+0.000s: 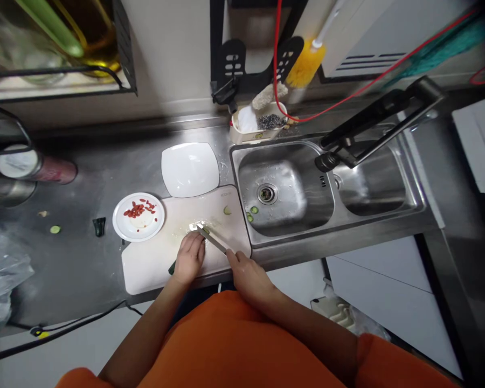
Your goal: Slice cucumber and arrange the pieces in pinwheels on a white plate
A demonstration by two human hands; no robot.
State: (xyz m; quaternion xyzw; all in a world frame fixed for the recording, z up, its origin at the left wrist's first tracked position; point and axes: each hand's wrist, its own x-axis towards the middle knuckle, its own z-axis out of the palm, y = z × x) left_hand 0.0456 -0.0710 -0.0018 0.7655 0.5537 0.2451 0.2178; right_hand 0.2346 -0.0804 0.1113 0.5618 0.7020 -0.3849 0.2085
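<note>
Left hand (189,256): our bunched fingers hold one cucumber (172,268) down on the cutting board (145,269), likely steadying it | right hand (248,275): we grip one knife (214,241), blade at the cucumber's far end | two plates: square plate (189,167) at the board's back edge, round plate (119,218) at its left, seemingly within reach

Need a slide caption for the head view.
Right grip holds a knife; left grip holds a green vegetable on the white cutting board beside the sink.
</note>
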